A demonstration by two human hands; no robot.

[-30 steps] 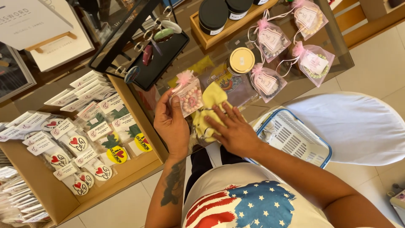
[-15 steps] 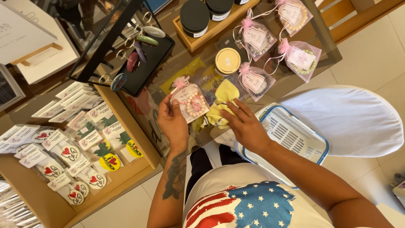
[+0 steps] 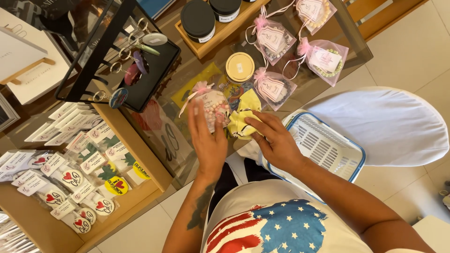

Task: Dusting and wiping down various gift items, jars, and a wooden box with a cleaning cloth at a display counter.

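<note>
So you're holding a small sheer organza pouch with a pink ribbon bow and a beaded bracelet on a card inside, sitting at the near edge of the glass tabletop. Your left hand is lying over its lower part with fingers flat and slightly spread, thumb side against the pouch, so it's more of a press than a pinch. Your right hand is gripping a crumpled yellow cloth just beside the pouch, fingers curled down onto it. Right behind that hand there's a white slotted plastic basket with a blue rim resting by your lap.

Compared with half a second ago, your left hand is sitting flatter and more over the front of the pouch, and the right hand is bunching the yellow cloth tighter
</note>
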